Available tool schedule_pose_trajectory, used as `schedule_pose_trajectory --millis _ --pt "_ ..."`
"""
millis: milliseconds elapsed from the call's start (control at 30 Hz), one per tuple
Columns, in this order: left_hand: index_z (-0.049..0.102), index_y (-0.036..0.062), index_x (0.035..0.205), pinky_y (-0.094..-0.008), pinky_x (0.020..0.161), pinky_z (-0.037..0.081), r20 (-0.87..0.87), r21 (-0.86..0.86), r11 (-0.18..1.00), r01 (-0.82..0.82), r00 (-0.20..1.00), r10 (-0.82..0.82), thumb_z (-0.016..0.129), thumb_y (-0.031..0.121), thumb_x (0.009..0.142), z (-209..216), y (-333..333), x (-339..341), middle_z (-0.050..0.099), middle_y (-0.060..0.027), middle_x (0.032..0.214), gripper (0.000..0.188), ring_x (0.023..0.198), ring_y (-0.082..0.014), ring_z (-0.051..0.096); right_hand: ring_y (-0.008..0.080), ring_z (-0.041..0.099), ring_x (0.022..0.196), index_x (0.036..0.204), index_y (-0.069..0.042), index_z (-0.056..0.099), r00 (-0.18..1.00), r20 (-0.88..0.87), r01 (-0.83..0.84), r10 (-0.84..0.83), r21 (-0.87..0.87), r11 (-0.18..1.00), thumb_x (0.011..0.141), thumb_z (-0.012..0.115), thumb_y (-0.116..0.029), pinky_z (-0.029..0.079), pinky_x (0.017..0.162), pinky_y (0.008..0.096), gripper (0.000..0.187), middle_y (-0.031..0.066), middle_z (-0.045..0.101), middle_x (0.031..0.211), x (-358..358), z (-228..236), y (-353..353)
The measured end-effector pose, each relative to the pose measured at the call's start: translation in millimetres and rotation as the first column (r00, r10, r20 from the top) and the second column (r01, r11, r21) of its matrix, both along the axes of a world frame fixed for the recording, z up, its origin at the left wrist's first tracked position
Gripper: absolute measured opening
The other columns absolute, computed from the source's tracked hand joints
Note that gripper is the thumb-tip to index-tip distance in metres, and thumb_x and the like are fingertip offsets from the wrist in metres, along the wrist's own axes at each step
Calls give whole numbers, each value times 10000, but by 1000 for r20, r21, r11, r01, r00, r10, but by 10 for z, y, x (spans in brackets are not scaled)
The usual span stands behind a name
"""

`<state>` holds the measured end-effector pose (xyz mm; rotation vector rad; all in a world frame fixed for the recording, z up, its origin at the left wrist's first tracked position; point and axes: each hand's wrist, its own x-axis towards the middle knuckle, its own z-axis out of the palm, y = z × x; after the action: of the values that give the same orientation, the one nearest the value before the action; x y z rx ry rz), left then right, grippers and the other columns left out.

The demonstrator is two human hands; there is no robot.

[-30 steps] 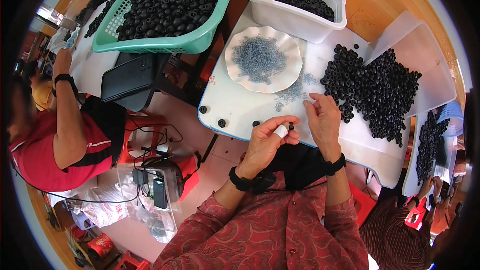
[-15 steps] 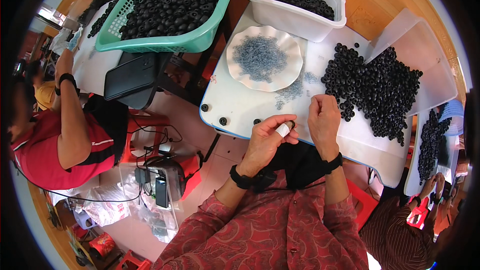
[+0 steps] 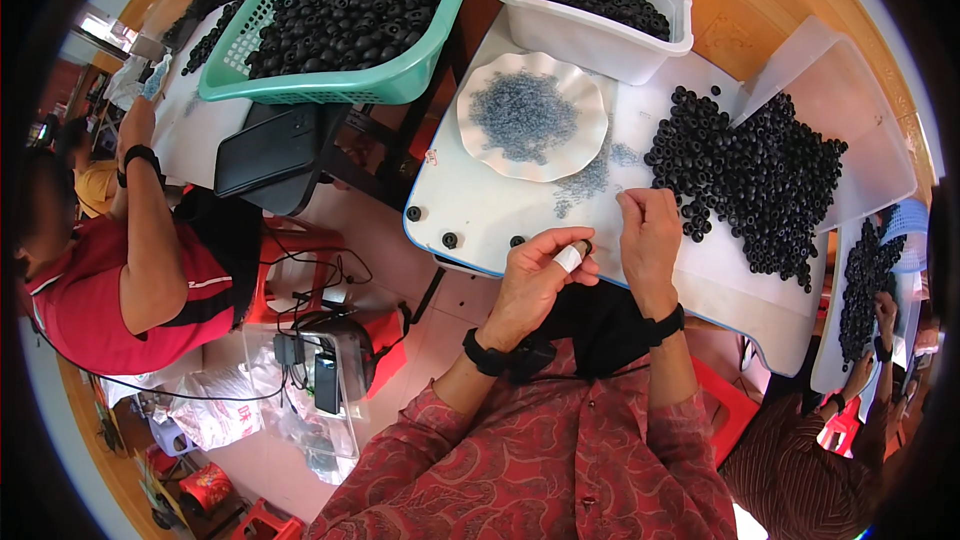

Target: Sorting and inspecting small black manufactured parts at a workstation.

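Observation:
My left hand [image 3: 538,275], with white tape round a finger, is closed over the near edge of the white table [image 3: 480,210]. A small black ring-shaped piece [image 3: 586,244] shows between its thumb and fingers. Just to the right, my right hand [image 3: 650,245] is pinched; what its fingertips hold, if anything, is too small to make out. Beyond my hands, a wavy-rimmed white plate [image 3: 475,148] bears a heap of tiny clear grey-blue pieces [image 3: 525,115], and more lie loose beside it. A large pile of black ring-shaped pieces [image 3: 750,180] spreads to the right.
A white tub [image 3: 590,45] and a green basket [image 3: 300,90] hold more black pieces. A clear bin [image 3: 870,130] lies tipped by the pile. Several single black rings [image 3: 449,239] line the table's near left edge. Co-workers sit left [image 3: 130,270] and right [image 3: 800,460].
My hands keep almost the same pose and place. At the far right, a co-worker's hand has reached up to the black pieces there. The whole view has shifted slightly.

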<state>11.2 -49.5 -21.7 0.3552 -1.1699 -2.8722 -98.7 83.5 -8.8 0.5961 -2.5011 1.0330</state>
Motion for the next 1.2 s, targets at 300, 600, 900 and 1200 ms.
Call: schedule_pose_trajectory --millis 300,600,900,1200 --pt "606 -33 1271 -330 821 578 -33 15 1000 -15 999 15 534 33 1004 -6 23 6 639 -133 1124 284 928 -186 661 286 595 672 939 -12 627 999 -7 -46 46 25 999 892 649 -4 482 592 373 53 141 579 871 79 95 198" --pt "582 -40 1301 -317 836 579 -86 241 970 40 996 -20 542 62 1007 72 29 24 638 -159 1138 313 933 -177 648 85 533 574 950 12 599 863 464 -11 199 -377 926 967 580 -7 437 522 237 31 43 571 834 488 358 301" --pt "577 -43 1303 -300 826 588 -85 358 933 43 996 -13 549 41 995 150 83 49 638 -164 1116 321 926 -167 654 81 533 588 969 11 600 826 484 -63 289 -431 900 967 582 -5 434 527 231 24 36 566 818 710 480 328" --pt "595 -48 1275 -259 757 568 -94 292 955 55 995 -28 573 38 985 76 133 59 648 -104 1049 304 865 -143 643 103 549 599 969 4 593 827 443 -163 345 -397 903 968 596 -23 440 529 249 28 58 580 854 760 478 311"
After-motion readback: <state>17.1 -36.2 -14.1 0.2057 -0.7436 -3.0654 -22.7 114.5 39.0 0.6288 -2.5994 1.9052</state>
